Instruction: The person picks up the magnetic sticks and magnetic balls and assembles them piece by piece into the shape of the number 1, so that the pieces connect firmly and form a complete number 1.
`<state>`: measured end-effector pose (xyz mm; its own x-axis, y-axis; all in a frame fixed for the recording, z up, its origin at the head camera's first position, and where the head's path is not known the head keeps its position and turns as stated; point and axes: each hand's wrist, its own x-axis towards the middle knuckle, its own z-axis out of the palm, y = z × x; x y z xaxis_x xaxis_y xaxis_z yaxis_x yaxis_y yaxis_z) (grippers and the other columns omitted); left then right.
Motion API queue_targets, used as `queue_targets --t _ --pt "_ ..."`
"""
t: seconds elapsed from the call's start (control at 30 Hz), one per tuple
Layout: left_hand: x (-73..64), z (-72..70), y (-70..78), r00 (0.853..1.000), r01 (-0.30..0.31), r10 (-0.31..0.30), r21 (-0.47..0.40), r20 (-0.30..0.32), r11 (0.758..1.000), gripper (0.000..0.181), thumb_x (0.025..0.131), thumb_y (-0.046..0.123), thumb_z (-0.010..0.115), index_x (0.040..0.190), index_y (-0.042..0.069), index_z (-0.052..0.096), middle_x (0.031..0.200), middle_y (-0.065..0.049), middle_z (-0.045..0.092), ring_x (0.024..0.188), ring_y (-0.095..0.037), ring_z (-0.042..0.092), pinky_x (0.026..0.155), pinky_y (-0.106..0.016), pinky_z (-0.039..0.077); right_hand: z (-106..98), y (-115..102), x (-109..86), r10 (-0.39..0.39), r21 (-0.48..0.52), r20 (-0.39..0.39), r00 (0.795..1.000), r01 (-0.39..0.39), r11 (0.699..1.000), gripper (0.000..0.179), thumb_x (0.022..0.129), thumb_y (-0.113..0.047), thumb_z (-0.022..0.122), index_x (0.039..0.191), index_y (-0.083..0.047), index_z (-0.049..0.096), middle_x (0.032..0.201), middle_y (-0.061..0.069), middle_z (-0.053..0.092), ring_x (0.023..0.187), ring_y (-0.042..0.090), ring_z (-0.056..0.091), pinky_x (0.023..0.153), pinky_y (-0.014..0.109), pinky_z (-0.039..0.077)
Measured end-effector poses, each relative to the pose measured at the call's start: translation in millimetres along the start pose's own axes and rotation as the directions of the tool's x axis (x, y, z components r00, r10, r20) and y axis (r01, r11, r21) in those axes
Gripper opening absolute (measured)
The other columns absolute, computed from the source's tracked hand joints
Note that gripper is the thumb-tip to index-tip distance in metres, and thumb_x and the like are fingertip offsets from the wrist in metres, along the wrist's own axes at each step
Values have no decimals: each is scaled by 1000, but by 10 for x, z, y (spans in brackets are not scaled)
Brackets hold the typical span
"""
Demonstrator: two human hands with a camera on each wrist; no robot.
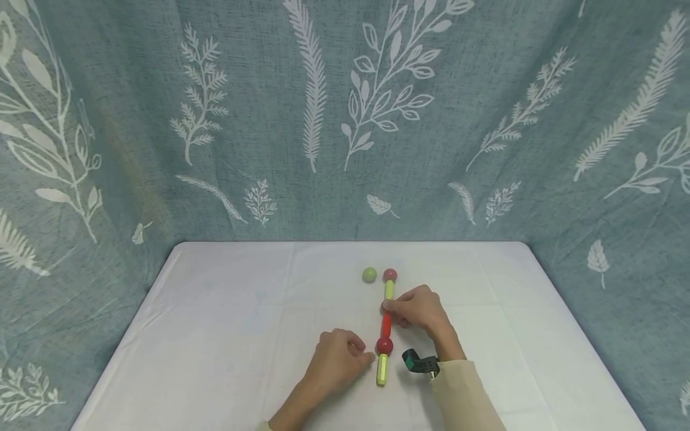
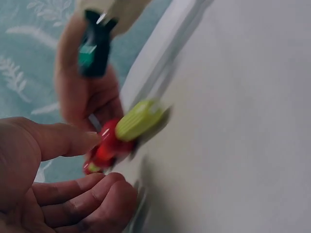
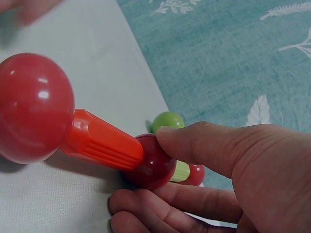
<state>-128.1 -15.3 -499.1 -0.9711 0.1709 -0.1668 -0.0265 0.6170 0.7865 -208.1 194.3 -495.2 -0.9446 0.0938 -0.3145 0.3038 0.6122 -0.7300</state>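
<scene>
A straight chain of toy balls and ribbed rods runs away from the person. Its near end is a yellow-green rod (image 1: 382, 370), joined to a glossy red ball (image 1: 385, 345). From there a red-orange rod (image 3: 104, 141) leads to a middle red ball (image 3: 151, 162), then another yellow-green rod (image 1: 389, 290) and a far red ball (image 1: 390, 275). The right hand (image 1: 420, 308) pinches the middle ball between thumb and fingers. Just left of the near ball is the left hand (image 1: 336, 361), thumb and fingers apart with nothing gripped; its thumb tip comes close to that ball.
Beside the chain's far end sits a loose green ball (image 1: 369, 275). A white cloth (image 1: 215, 335) covers the table, and a blue-green leaf-patterned curtain (image 1: 334, 203) hangs behind it. The right wrist carries a dark camera device (image 1: 420, 363).
</scene>
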Motion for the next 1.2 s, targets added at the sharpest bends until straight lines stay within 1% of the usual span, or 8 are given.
queue_targets --t 0.1,0.27,0.4,0.53,0.7,0.9,1.0,1.2 --pt "96 -157 -1 998 -30 30 3 -46 1000 27 89 23 91 104 3 81 84 -1 75 89 -19 66 71 -33 59 -12 1 1 5 1 0 1000 -5 1000 25 94 -33 86 87 -9 85 73 3 77 70 20 68 65 28 53" --pt "263 -389 -6 988 -128 126 -23 -90 991 37 92 21 89 120 0 79 108 -12 83 97 -24 79 83 -41 68 -33 -7 3 9 3 6 1000 -9 1000 25 94 -33 86 89 -9 86 75 3 77 72 20 68 66 28 54" --pt "424 -513 -14 982 -163 156 -63 -102 985 43 95 22 87 132 5 76 128 -14 80 115 -33 78 94 -47 66 -46 -7 10 13 3 6 1000 -13 1000 24 94 -33 86 90 -9 86 75 3 77 73 21 68 66 28 55" --pt "615 -586 -23 977 -193 181 -113 -110 975 47 95 20 87 139 9 74 139 -12 76 127 -37 74 101 -49 64 -56 -1 23 14 1 3 1000 -14 1000 23 94 -32 86 90 -9 86 75 3 77 73 21 68 66 28 55" --pt "874 -579 -52 968 -238 222 -159 -114 958 49 95 19 87 142 13 73 144 -9 74 133 -36 71 105 -48 61 -61 19 41 14 4 1 1000 -14 1000 23 94 -33 86 90 -10 87 76 3 77 73 21 68 66 28 56" --pt "1133 -473 -135 958 -286 276 -208 -72 936 52 97 17 84 146 10 69 149 -8 71 141 -36 66 113 -48 57 -65 24 41 17 9 -3 1000 -17 1000 24 94 -34 86 91 -10 87 77 3 78 75 21 68 68 28 56" --pt "1239 -410 -177 959 -283 276 -214 -60 935 53 97 17 84 147 10 68 150 -7 70 143 -33 64 116 -48 55 -60 28 41 16 8 -4 1000 -16 1000 24 94 -35 86 92 -10 87 78 2 78 75 21 69 68 29 55" --pt "1402 -295 -193 961 -274 262 -185 -88 944 50 97 19 85 143 8 71 146 -9 73 139 -31 67 116 -47 55 -48 45 62 10 8 -1 1000 -10 1000 24 94 -36 86 92 -12 87 78 1 78 76 21 70 68 29 54"
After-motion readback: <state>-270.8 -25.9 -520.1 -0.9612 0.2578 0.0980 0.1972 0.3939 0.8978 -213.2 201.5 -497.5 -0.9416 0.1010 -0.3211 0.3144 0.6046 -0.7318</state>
